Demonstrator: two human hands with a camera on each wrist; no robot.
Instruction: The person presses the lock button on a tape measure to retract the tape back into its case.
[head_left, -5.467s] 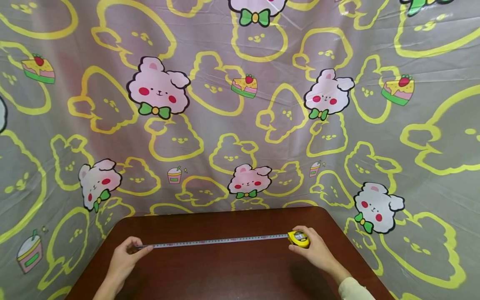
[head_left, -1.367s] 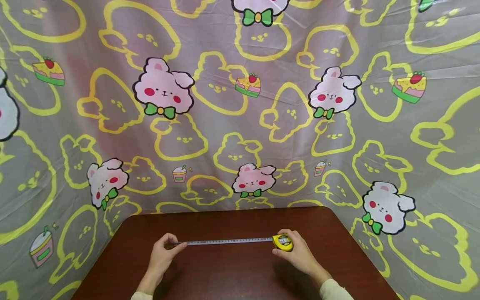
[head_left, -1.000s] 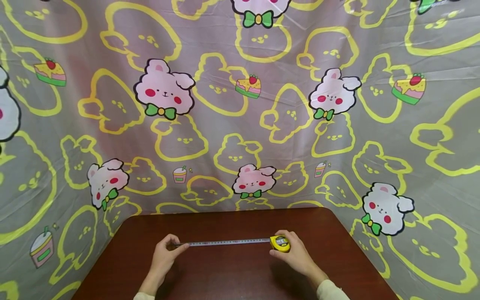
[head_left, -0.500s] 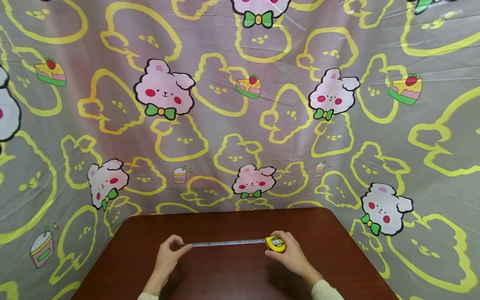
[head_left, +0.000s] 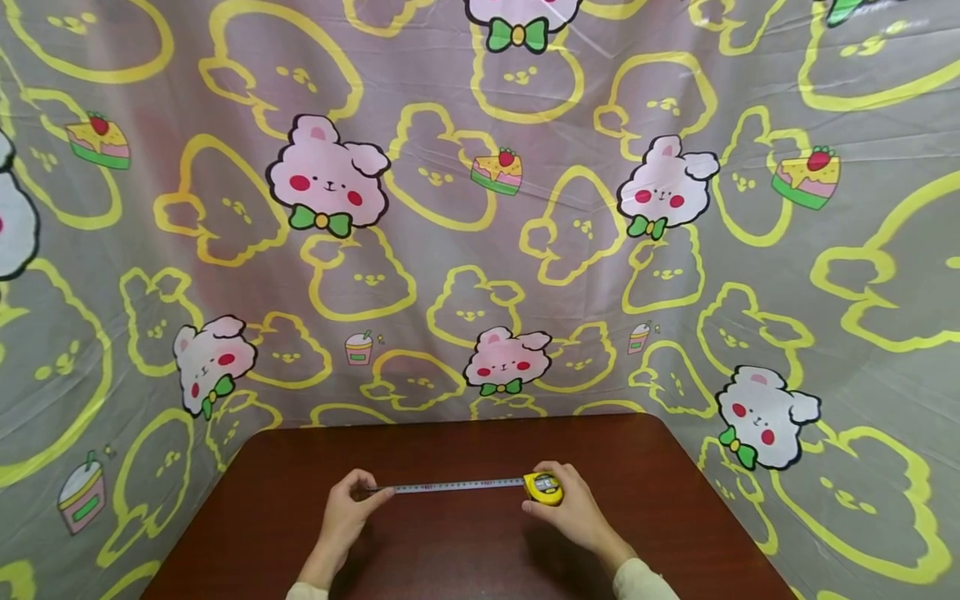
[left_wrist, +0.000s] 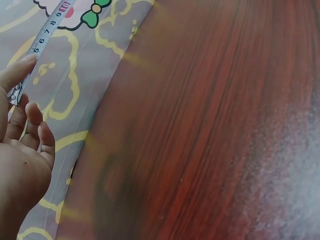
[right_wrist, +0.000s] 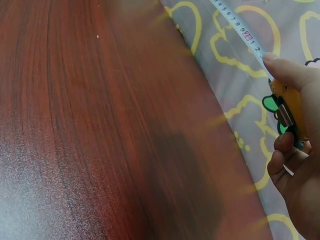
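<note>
A yellow tape measure (head_left: 545,490) is gripped in my right hand (head_left: 573,510), above the right part of the table. Its white blade (head_left: 457,485) runs out to the left, nearly level, over the tabletop. My left hand (head_left: 345,512) pinches the blade's free end between thumb and fingers. In the left wrist view the metal end hook (left_wrist: 15,96) shows by the thumb, with the other fingers loosely bent below. The right wrist view has the yellow case (right_wrist: 290,107) partly hidden by my hand, the blade (right_wrist: 242,32) leaving it near a red 20 mark.
Below both hands lies a dark reddish-brown wooden table (head_left: 450,550) with rounded far corners. A grey curtain (head_left: 420,250) printed with yellow outlines and white rabbit faces hangs behind it and along both sides.
My hands have come closer together, the right moving left with the tape measure and the left moving right. The stretch of blade between them has become shorter, sliding back into the case.
</note>
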